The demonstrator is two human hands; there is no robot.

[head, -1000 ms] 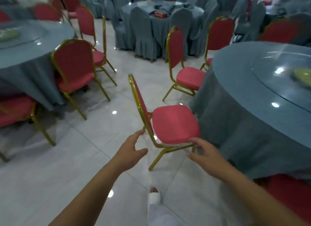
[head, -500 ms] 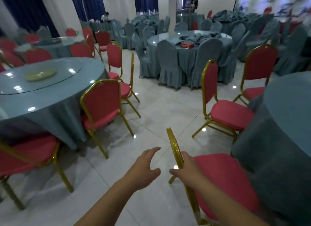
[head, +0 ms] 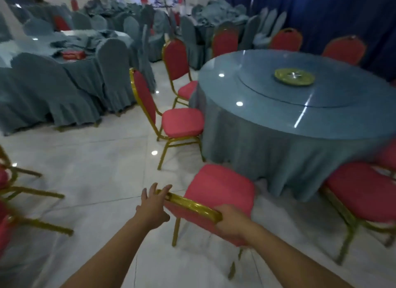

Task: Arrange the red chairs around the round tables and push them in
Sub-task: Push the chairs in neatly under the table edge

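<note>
A red chair (head: pixel 220 187) with a gold frame stands right in front of me, its seat toward the round table (head: pixel 300 107) with the blue-grey cloth. My right hand (head: pixel 232 221) grips the right end of the chair's gold top rail. My left hand (head: pixel 153 204) rests against the rail's left end with fingers spread, not wrapped around it. A second red chair (head: pixel 182 121) stands at the table's left edge, and a third (head: pixel 362 193) sits at the table's near right.
More red chairs (head: pixel 177 58) ring the far side of the table, which carries a glass turntable and a green dish (head: pixel 294 77). Grey-covered chairs and a cluttered table (head: pixel 70 58) fill the left. Gold legs of other chairs (head: pixel 25 193) jut in at far left.
My view has swung right toward the round table. My right hand now holds the chair's top rail from the right side, and my left hand has come up against the rail.
</note>
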